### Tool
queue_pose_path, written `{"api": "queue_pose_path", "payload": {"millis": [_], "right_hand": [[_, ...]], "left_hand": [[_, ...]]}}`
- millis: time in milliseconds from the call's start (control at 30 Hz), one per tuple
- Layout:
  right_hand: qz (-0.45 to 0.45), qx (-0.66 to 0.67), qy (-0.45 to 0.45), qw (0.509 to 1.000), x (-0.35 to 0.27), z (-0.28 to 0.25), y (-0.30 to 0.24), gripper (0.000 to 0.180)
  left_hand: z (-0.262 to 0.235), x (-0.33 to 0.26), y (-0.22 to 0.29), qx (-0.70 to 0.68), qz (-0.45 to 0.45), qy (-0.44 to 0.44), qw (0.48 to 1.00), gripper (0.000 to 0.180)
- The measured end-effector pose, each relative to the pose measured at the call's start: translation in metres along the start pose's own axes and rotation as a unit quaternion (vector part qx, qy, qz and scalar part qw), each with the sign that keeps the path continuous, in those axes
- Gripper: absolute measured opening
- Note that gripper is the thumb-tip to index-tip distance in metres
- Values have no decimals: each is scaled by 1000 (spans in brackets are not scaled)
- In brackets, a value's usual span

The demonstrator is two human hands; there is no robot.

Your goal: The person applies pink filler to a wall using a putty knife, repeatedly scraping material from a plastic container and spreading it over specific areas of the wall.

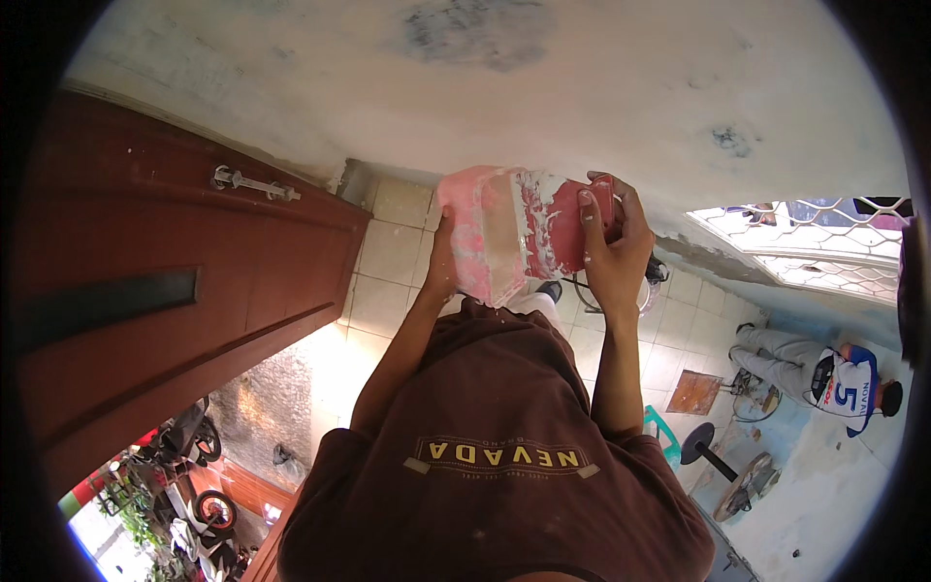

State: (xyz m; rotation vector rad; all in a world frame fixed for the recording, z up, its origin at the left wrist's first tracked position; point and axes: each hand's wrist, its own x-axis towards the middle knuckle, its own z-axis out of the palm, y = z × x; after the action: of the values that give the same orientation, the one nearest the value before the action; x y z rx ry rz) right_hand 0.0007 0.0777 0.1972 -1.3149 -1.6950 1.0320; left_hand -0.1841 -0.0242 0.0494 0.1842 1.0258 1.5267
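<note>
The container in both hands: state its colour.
Head view: the container is red, heavily smeared with white and pink.

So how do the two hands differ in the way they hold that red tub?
The left hand is mostly hidden behind the pink side of the tub; the right hand shows fully, fingers wrapped over its red end. The left forearm slants, the right runs nearly straight. Both grip the tub.

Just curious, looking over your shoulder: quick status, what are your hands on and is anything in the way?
Left hand and right hand grip the sides of a paint-smeared red plastic container. Held up in the air above the cream floor tiles. Nothing between hands and container.
</note>
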Motion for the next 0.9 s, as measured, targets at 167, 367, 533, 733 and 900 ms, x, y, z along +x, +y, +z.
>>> {"api": "queue_pose_path", "payload": {"millis": [167, 367, 533, 733, 900], "right_hand": [[-33, -35, -7, 999, -4, 8, -11, 24], [-43, -47, -7, 998, -9, 11, -10, 23], [-69, -74, 17, 995, -14, 11, -15, 24], [-82, -82, 41, 992, -12, 11, -19, 23], [-91, -88, 49, 991, -6, 12, -15, 24]], "left_hand": [[-2, -6, -1, -3, 11, -10, 1000, 76], [-16, -2, -15, -16, 6, -18, 1000, 76], [-36, 5, -28, 79, 19, 28, 996, 77], [-31, -10, -18, 111, 18, -31, 993, 77], [-24, -21, -19, 161, 18, -9, 987, 75]]}}
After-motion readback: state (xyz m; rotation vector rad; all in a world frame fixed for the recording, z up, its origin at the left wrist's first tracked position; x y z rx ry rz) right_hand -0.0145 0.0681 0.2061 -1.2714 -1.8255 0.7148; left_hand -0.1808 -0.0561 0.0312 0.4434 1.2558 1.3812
